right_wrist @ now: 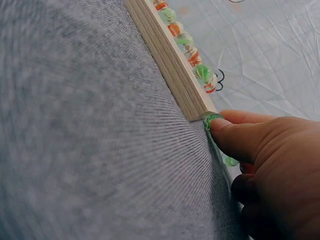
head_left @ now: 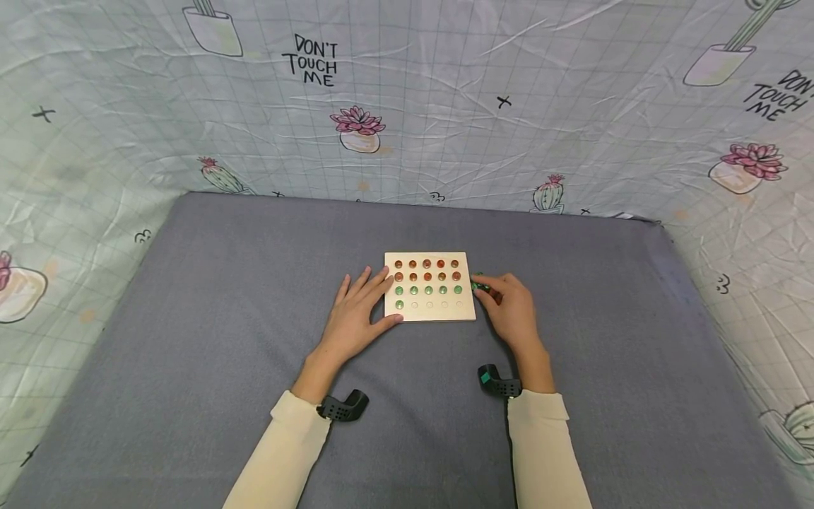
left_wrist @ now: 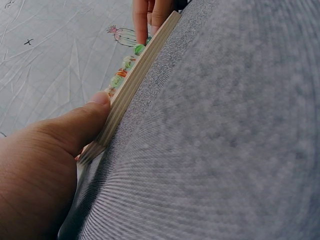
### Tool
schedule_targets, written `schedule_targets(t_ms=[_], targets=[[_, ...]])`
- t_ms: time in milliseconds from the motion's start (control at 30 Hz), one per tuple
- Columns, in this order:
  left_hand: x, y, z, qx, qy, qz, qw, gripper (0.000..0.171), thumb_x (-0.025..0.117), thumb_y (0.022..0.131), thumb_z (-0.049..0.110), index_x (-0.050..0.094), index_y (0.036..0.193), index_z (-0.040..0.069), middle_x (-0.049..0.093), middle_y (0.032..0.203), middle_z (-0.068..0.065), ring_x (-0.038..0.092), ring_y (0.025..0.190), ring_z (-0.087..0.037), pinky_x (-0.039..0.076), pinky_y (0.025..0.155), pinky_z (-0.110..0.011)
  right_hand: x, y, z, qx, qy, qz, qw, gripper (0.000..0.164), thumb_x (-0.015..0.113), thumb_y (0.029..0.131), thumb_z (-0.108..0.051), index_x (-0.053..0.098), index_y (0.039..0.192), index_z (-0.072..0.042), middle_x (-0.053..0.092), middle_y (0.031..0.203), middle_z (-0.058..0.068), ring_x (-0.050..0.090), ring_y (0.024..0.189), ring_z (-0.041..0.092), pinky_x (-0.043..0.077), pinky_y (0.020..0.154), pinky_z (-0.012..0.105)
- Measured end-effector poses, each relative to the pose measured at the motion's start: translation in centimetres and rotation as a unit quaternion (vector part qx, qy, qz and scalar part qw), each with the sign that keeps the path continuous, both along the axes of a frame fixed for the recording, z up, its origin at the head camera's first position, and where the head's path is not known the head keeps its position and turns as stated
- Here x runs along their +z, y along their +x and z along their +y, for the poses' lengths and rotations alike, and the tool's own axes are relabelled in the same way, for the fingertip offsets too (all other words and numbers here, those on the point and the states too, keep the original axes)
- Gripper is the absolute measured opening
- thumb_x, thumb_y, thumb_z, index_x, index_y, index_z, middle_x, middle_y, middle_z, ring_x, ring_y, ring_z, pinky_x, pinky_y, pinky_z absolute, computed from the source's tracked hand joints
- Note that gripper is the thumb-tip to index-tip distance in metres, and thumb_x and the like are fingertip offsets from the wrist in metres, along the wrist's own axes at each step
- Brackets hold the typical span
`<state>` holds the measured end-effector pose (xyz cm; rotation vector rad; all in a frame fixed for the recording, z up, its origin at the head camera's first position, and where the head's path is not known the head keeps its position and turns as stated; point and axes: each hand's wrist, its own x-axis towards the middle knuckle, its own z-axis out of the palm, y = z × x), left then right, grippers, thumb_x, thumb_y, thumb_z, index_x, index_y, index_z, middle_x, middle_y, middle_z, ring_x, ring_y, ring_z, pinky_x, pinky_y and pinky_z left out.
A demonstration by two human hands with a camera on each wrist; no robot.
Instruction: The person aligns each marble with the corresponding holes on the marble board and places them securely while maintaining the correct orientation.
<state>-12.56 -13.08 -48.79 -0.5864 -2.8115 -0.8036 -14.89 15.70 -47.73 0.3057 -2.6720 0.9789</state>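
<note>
A pale wooden board (head_left: 439, 314) with rows of round hollows lies on the table. Its two far rows hold orange-red marbles (head_left: 427, 277). Green marbles (head_left: 429, 290) line the row nearer me, and one green marble (head_left: 399, 305) sits at the left of the front row, beside bare hollows. My left hand (head_left: 351, 319) rests at the board's left edge, fingers spread and fairly straight, thumb at the near corner. Just off the right edge, my right hand (head_left: 510, 308) pinches a green marble (right_wrist: 213, 120) between thumb and index finger. Another green marble (right_wrist: 230, 161) shows beneath that hand.
Grey cloth (head_left: 254, 283) covers the table around the board. A patterned white curtain (head_left: 432, 127) hangs behind and along both sides. Black bands (head_left: 343, 406) with camera mounts circle both wrists.
</note>
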Motion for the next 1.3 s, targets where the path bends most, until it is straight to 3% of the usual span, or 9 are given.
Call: schedule_targets(t_ms=[433,667,967,1300], targets=[[0.6,-0.6,0.1,-0.002,0.002,0.009,1.0,0.073,0.065,0.087,0.048,0.042,0.146,0.013,0.035,0.152,-0.003,0.022,0.142,-0.029,0.005,0.116,-0.05,0.6,-0.5,0.1,-0.004,0.002,0.019,1.0,0.019,0.077,0.082,-0.012,0.075,0.101,-0.009,0.051,0.073,0.003,0.044,0.059,0.017,0.035,0.052,0.031],[0.9,-0.7,0.1,-0.006,-0.002,0.016,0.9999,0.074,0.066,0.086,0.049,0.042,0.146,0.013,0.035,0.152,-0.003,0.022,0.142,-0.029,0.005,0.116,-0.05,1.0,-0.5,0.3,-0.004,-0.04,0.01,0.999,0.017,0.076,0.083,-0.012,0.073,0.099,-0.006,0.055,0.078,0.005,0.045,0.061,0.016,0.036,0.053,0.029],[0.4,0.0,0.1,-0.005,0.0,0.012,0.9999,0.074,0.065,0.086,0.05,0.043,0.146,0.014,0.035,0.152,-0.003,0.022,0.142,-0.028,0.005,0.116,-0.05,1.6,0.3,-0.1,-0.004,-0.079,-0.003,0.997,0.019,0.074,0.085,-0.014,0.072,0.103,-0.009,0.067,0.089,0.006,0.054,0.065,0.016,0.042,0.055,0.03],[0.0,0.6,0.0,-0.003,0.01,0.022,0.9997,0.074,0.068,0.085,0.048,0.045,0.144,0.012,0.038,0.15,-0.007,0.025,0.14,-0.033,0.008,0.115,-0.055,1.5,0.9,-1.3,0.014,-0.109,-0.023,0.994,0.02,0.074,0.086,-0.015,0.071,0.105,-0.011,0.069,0.089,0.004,0.056,0.067,0.015,0.044,0.055,0.028]])
